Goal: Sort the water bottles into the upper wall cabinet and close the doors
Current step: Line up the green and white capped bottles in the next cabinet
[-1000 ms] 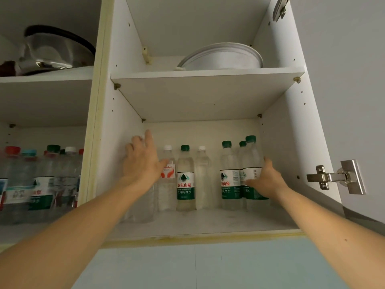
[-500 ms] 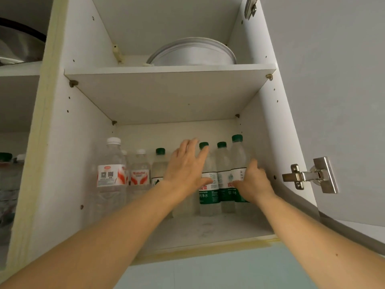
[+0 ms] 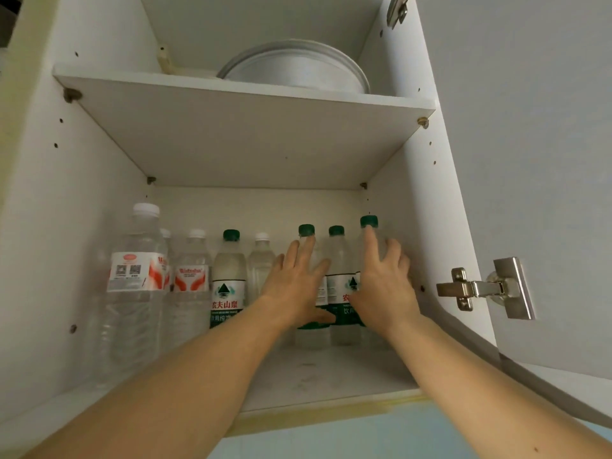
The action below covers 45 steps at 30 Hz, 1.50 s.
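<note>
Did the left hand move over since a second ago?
Yes. The left hand went rightward along the row, from the white-capped bottles by the left wall to the green-capped bottles, beside the right hand.

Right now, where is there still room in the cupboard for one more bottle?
The bare room is the front of the lower shelf floor, between the bottle row and the front edge, under both arms. The back is crowded: white-capped bottles on the left, green-capped bottles on the right, where the left hand and right hand press.
</note>
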Each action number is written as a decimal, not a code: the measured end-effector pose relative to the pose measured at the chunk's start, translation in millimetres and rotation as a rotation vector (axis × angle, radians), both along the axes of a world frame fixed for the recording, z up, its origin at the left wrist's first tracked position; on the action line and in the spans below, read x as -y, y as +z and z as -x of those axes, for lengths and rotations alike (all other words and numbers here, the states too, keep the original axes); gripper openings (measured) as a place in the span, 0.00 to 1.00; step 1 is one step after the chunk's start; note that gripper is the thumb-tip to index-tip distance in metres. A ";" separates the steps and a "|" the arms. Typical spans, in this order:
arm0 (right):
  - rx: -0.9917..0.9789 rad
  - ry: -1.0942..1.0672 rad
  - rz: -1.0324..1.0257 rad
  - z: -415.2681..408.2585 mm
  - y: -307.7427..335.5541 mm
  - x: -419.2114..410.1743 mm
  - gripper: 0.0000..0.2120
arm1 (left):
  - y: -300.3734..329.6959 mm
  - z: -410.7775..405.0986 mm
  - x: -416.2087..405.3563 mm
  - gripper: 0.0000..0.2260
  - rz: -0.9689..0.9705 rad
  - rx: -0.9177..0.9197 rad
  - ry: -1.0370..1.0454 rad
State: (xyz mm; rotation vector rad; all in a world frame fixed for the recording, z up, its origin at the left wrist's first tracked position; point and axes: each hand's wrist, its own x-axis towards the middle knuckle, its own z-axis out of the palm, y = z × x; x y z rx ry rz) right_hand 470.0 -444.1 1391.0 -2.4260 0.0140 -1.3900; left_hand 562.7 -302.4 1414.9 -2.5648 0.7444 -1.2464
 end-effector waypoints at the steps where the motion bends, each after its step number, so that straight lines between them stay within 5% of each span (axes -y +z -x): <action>1: 0.060 0.014 0.051 -0.4 1.6 -3.2 0.46 | -2.3 2.8 2.8 0.49 0.020 -0.031 -0.004; 5: 0.149 0.060 0.206 -7.7 23.8 -10.6 0.32 | -10.8 7.5 12.0 0.47 0.109 -0.083 -0.007; 10: 0.065 -0.082 0.446 -22.9 85.9 -0.6 0.31 | -5.3 -2.3 -2.2 0.52 0.114 0.001 -0.036; 16: -0.124 -0.107 0.245 -29.8 98.4 9.3 0.49 | -1.3 -12.5 -16.2 0.55 0.073 0.047 0.046; 25: -0.558 -0.223 0.562 -24.4 69.2 25.8 0.72 | -2.8 -5.3 -14.8 0.48 0.020 -0.009 0.255; 32: -0.474 -0.327 0.688 -22.4 53.9 40.6 0.76 | -3.6 -9.8 -21.1 0.54 0.026 -0.001 0.267; 38: -0.353 -0.458 0.821 -32.9 39.5 47.8 0.71 | -3.2 -16.6 -21.0 0.59 0.030 -0.008 0.261; 45: -0.272 -0.556 0.886 -50.4 25.3 49.8 0.51 | -2.9 -14.8 -19.8 0.60 0.019 -0.010 0.266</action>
